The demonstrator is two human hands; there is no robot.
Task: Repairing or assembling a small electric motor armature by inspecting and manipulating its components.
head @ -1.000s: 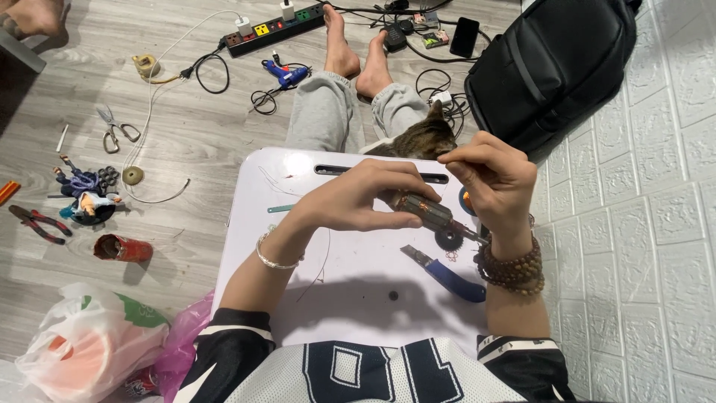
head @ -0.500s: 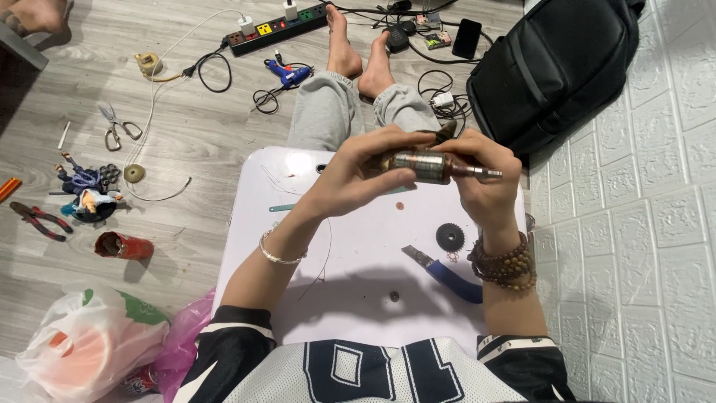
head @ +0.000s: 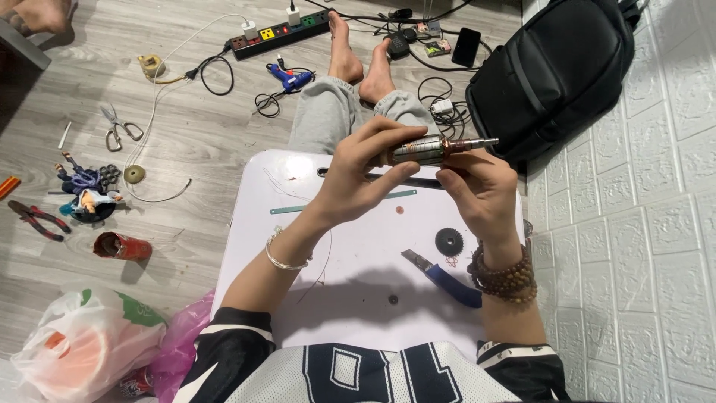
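Note:
I hold a small motor armature [head: 431, 149], a metal cylinder with a copper end and a thin shaft, level above a white lap table [head: 350, 254]. My left hand [head: 363, 175] grips its left end from above and behind. My right hand [head: 477, 190] supports its right end from below with the fingertips. On the table beneath lie a black toothed gear [head: 449, 241], a blue-handled utility knife [head: 446, 279], a thin teal strip [head: 298, 209] and a small dark round part [head: 393, 299].
A black backpack [head: 556, 75] leans on the white tiled wall at right. On the wooden floor lie a power strip [head: 280, 31], blue glue gun [head: 291, 76], scissors [head: 115, 127], red pliers [head: 33, 219], a red can [head: 123, 246] and plastic bags [head: 89, 347].
Both hands have lifted the armature from low over the table's right side to the far edge and turned it level. The gear and knife now lie uncovered.

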